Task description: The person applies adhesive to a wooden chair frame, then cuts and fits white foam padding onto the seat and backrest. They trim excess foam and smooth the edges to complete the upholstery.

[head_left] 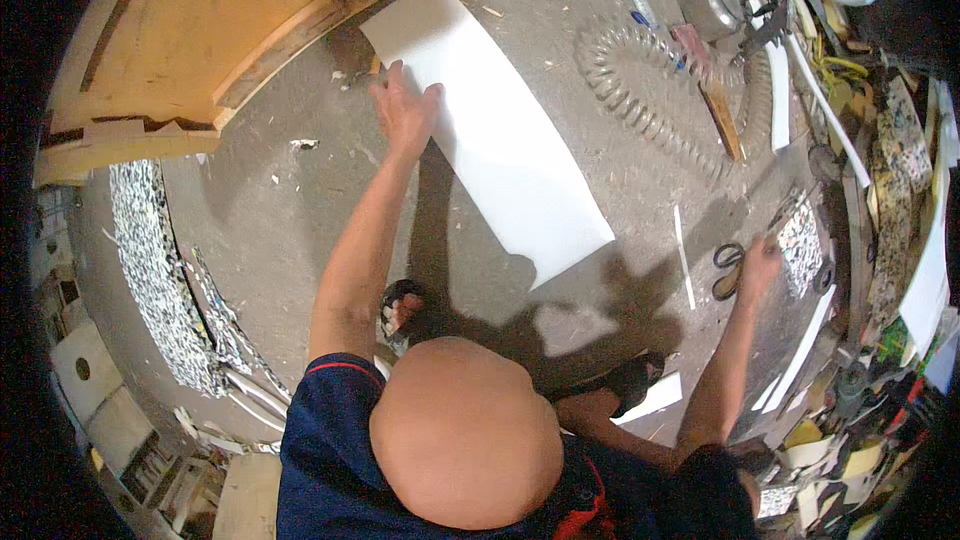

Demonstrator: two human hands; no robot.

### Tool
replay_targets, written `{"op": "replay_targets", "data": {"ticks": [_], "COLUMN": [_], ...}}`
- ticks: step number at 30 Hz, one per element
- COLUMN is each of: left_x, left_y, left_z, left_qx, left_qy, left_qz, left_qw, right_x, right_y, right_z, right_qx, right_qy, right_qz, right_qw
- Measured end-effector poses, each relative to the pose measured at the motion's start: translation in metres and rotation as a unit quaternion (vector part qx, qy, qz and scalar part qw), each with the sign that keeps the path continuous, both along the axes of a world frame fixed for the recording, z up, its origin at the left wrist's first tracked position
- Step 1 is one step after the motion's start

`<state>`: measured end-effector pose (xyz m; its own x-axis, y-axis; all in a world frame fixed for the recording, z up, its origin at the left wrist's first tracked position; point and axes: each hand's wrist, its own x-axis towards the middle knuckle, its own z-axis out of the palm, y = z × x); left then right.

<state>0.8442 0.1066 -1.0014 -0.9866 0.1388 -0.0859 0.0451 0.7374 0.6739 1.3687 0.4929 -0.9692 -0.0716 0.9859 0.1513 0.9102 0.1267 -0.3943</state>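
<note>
A long white sheet [510, 140] with a notched near end lies slantwise on the floor ahead of me. My left hand [405, 115] rests at its left edge, thumb and fingers spread. Off to the right, my right hand [761, 262] is closed over the blade end of a pair of scissors [727, 258]. The two dark handle loops stick out to the left of that hand, while the blades are hidden. Just beyond the right hand lies a speckled foam piece [799, 245].
A wooden frame [200, 30] stands at the far left, above speckled foam strips [150, 270]. A coiled clear hose [620, 80] runs to a spray gun with a metal cup [712, 10]. Near it lies a wooden-handled brush [720, 120]. Offcuts crowd the right side.
</note>
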Motion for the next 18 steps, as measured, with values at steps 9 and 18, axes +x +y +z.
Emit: {"op": "replay_targets", "data": {"ticks": [9,18], "left_x": [-0.031,-0.050], "left_y": [0.013,0.000], "left_z": [-0.033,-0.020], "left_qx": [0.130,-0.033], "left_qy": [0.097,0.202], "left_qz": [-0.094,-0.133], "left_qw": [0.982,0.970], "right_x": [-0.161,-0.274], "right_y": [-0.158,-0.229], "right_z": [0.051,0.003], "right_qx": [-0.108,-0.063], "right_qy": [0.150,0.084], "right_qz": [0.215,0.442], "right_qw": [0.959,0.891]}}
